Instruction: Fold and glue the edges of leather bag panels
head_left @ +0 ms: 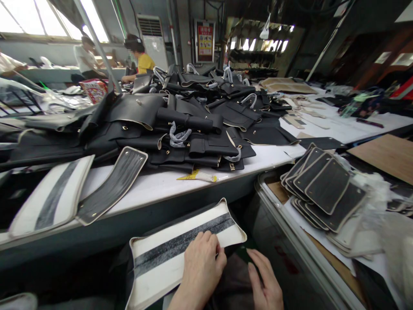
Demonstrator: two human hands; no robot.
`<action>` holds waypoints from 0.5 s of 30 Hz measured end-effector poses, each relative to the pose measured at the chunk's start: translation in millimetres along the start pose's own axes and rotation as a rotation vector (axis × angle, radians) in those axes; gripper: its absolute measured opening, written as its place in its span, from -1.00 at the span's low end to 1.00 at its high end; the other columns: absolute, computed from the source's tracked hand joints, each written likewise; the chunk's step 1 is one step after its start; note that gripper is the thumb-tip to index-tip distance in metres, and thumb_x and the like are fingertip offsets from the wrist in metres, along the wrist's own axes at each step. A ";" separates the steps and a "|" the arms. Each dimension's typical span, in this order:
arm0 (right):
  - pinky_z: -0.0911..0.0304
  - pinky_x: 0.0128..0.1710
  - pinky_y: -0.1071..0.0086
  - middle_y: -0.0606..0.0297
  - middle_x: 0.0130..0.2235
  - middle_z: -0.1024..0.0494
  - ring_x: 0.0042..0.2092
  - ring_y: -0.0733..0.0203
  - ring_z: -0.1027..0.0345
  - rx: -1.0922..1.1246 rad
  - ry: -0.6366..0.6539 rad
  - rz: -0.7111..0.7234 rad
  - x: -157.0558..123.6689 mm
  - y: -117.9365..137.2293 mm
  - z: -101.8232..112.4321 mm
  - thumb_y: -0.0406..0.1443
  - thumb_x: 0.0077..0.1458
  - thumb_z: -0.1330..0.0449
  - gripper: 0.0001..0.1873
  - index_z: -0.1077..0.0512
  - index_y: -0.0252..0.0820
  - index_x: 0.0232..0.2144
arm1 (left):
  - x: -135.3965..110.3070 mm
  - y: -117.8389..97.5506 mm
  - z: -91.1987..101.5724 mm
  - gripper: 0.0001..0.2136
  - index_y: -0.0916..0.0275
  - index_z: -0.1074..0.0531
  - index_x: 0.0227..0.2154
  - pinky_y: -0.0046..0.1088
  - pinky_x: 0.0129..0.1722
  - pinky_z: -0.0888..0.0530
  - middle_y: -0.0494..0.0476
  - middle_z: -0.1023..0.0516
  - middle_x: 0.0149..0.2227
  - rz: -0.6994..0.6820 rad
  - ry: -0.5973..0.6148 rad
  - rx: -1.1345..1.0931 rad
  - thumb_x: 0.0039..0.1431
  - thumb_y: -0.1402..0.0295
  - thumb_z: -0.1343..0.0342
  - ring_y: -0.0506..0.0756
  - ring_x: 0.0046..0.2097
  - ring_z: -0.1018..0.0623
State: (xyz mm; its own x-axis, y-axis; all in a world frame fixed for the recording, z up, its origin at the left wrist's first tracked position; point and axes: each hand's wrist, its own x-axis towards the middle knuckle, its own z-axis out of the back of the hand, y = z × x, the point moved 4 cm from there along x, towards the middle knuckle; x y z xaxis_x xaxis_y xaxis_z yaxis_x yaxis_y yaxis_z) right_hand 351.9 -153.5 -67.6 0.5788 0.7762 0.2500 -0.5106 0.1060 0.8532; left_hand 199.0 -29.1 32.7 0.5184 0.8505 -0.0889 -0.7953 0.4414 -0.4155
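A white panel with a dark grey stripe down its middle lies in front of me over black material, its corners curling up. My left hand rests on its lower right part, fingers bent and thumb drawn against them; whatever they may pinch is hidden. Just right of the panel is my right hand, its fingers stretched and thumb apart, with nothing visible between them. On the table edge at left lie another striped white panel and a curved dark panel with pale edges.
Black leather bag pieces are heaped across the white table. A yellow-and-white pointed scrap lies at its front edge. Stacked dark panels sit on the bench at right, beside crumpled plastic. Two people work at the far left.
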 end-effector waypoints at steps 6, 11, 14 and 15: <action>-0.35 0.09 0.11 0.04 0.18 -0.36 0.21 -0.05 -0.23 -0.426 0.101 0.711 -0.2 58.6 -3.1 -0.42 0.19 -0.07 -0.42 -0.19 -0.27 0.26 | 2.2 -0.2 1.0 -0.84 0.21 -0.42 -0.43 -0.35 -0.30 -0.30 0.07 -0.49 -0.33 0.019 -0.006 0.039 0.22 0.46 0.03 0.14 -0.21 -0.47; -0.39 0.06 0.06 -0.01 0.12 -0.45 0.18 -0.08 -0.28 -0.593 0.079 0.761 9.5 73.5 -15.1 -0.38 0.20 -0.06 -0.51 -0.29 -0.39 0.18 | 2.4 -3.7 0.6 -0.79 0.21 -0.42 -0.41 -0.34 -0.22 -0.35 0.10 -0.50 -0.31 -0.006 0.044 0.060 0.26 0.45 0.09 0.15 -0.18 -0.48; -0.43 0.02 0.10 0.00 0.02 -0.53 0.12 -0.03 -0.36 -0.618 -0.026 0.704 2.4 70.3 -28.8 -0.33 0.27 0.05 -0.60 -0.39 -0.39 0.06 | 2.2 4.5 -6.3 -0.76 0.19 -0.44 -0.42 -0.32 -0.18 -0.37 0.12 -0.52 -0.32 -0.065 0.058 0.057 0.26 0.41 0.12 0.16 -0.19 -0.50; -0.46 -0.02 0.13 0.01 -0.05 -0.57 0.06 -0.02 -0.42 -0.593 -0.151 0.704 0.5 65.6 -34.2 -0.33 0.28 0.08 -0.61 -0.41 -0.38 0.01 | 4.6 8.3 -12.1 -0.77 0.16 -0.45 -0.44 -0.33 -0.18 -0.38 0.09 -0.53 -0.34 -0.118 0.084 0.027 0.22 0.39 0.10 0.15 -0.22 -0.50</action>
State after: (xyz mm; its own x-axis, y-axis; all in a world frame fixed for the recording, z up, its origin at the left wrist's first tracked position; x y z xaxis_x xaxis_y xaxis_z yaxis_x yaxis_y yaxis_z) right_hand 297.0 -124.9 -27.2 0.0677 0.6978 0.7131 -0.9925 -0.0257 0.1194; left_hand 198.6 -25.1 17.9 0.6320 0.7661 -0.1166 -0.7351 0.5451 -0.4032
